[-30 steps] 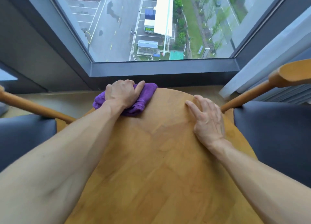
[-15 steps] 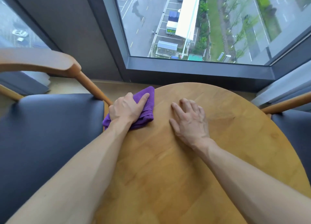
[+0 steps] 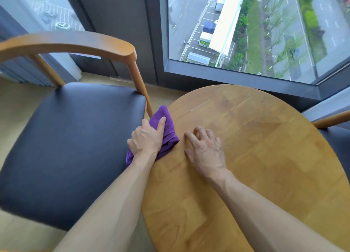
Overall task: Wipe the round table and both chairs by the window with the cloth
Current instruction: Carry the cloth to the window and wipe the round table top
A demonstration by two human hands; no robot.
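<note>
My left hand (image 3: 146,139) presses a purple cloth (image 3: 166,127) onto the left rim of the round wooden table (image 3: 265,157). The cloth hangs partly over the edge, beside the wooden post of the left chair (image 3: 70,147), which has a dark padded seat and a curved wooden backrest. My right hand (image 3: 205,151) rests on the tabletop just right of the cloth, fingers spread, holding nothing. Only a dark seat corner and a wooden arm of the right chair (image 3: 337,136) show at the right edge.
A large window (image 3: 246,30) with a dark frame runs behind the table, looking down on a street. A pale curtain (image 3: 327,104) hangs at the far right. Light wooden floor (image 3: 17,102) shows left of the left chair.
My left hand has slid the cloth from the table's far edge round to its left rim. My right hand has shifted left across the top. The view has swung left, showing more of the left chair.
</note>
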